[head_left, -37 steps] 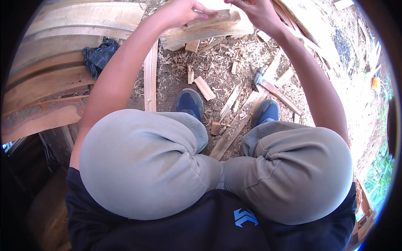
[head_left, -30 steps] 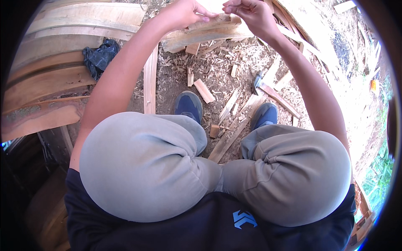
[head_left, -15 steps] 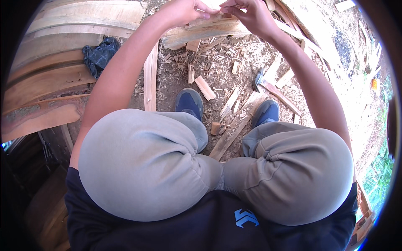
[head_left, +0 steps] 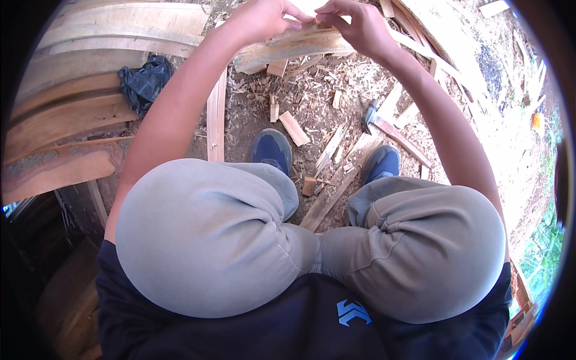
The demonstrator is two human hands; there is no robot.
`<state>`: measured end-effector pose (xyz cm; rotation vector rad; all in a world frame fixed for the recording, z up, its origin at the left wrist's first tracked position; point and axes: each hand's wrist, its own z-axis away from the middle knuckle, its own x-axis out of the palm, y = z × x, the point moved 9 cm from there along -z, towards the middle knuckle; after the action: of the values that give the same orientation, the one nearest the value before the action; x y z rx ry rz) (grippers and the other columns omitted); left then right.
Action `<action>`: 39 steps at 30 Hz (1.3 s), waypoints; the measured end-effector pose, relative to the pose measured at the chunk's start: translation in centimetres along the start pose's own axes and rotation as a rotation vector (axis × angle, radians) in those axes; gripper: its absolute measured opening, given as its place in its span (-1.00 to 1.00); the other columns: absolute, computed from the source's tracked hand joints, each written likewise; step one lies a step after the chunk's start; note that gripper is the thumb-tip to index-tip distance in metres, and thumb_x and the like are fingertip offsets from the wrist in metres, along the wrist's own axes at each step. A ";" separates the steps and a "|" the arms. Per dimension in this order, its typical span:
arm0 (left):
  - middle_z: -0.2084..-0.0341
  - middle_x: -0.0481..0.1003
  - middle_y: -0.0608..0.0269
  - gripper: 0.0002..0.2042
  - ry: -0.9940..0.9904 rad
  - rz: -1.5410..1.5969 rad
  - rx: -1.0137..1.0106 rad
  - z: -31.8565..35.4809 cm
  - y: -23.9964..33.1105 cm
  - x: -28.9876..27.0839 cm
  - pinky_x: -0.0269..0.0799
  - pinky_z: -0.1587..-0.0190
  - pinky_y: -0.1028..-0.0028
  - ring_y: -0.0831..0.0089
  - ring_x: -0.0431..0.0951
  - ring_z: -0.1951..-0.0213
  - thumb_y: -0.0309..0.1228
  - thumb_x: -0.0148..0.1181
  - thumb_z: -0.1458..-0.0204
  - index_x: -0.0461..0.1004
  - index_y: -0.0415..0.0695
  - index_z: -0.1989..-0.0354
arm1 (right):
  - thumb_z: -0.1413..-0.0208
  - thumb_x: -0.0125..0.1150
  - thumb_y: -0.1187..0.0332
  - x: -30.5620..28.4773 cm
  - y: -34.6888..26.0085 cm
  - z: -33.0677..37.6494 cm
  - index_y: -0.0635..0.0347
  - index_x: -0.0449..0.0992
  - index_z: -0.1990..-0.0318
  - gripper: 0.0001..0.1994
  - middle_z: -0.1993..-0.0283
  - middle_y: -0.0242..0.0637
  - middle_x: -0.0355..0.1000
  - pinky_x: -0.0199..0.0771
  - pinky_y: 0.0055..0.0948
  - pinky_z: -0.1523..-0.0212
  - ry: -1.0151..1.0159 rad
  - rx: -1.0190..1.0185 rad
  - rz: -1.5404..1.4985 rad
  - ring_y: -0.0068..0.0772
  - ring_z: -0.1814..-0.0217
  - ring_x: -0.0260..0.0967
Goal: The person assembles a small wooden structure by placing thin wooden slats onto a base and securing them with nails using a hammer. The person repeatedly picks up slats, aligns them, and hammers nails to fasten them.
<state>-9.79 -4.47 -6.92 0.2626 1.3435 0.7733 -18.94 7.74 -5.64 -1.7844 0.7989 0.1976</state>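
Observation:
Both my arms stretch out to the far edge of the view, over a pale, rough-cut piece of wood (head_left: 294,47) lying on the ground. My left hand (head_left: 264,19) has its thumb and forefinger brought together, pointing right. Facing it, my right hand (head_left: 357,27) is closed in a pinch, its fingertips almost meeting the left ones just above the wood. Whatever sits between the fingertips is too small and too washed out by glare to name. Nearer to me lies a hammer (head_left: 403,141), its wooden handle slanting toward my right foot.
Shavings and offcuts (head_left: 294,128) litter the dirt around my blue shoes (head_left: 271,150). Curved planks (head_left: 72,114) are stacked at left, with a black plastic bag (head_left: 144,83) on them. A narrow board (head_left: 216,120) lies left of my feet. Long strips of wood (head_left: 441,66) lie at far right.
Both hands sit marginally lower in the picture, still fingertip to fingertip. The wood, hammer and offcuts look the same.

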 end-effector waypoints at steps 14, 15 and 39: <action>0.44 0.55 0.06 -0.66 0.091 -0.118 0.030 1.4 2.3 -1.8 0.47 0.25 0.23 0.19 0.59 0.33 -0.13 0.38 -0.08 0.57 -0.03 0.07 | -0.10 0.38 0.54 -0.1 -0.4 -0.2 0.18 0.18 -0.18 -0.44 0.34 -0.15 0.60 0.56 -0.26 0.21 0.014 0.103 -0.039 -0.19 0.23 0.63; 0.48 0.53 0.09 -0.67 0.123 -0.124 0.042 1.5 2.5 -1.9 0.44 0.30 0.26 0.25 0.55 0.39 -0.13 0.38 -0.07 0.58 -0.02 0.08 | -0.10 0.38 0.54 -0.2 -0.4 -0.2 0.19 0.18 -0.17 -0.44 0.34 -0.14 0.60 0.56 -0.26 0.21 0.018 0.104 -0.046 -0.18 0.23 0.63; 0.62 0.41 0.16 -0.84 0.448 0.233 0.215 2.0 3.2 -0.1 0.30 0.47 0.37 0.48 0.38 0.56 -0.38 0.28 -0.20 0.51 -0.18 0.16 | -0.07 0.25 0.65 -1.0 -0.4 -0.8 0.23 0.14 -0.11 -0.50 0.35 -0.08 0.57 0.57 -0.31 0.23 0.030 0.038 -0.040 -0.21 0.25 0.61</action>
<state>-9.05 -1.69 -4.45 0.4389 1.8471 0.9173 -19.65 7.53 -4.53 -1.7698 0.7826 0.1286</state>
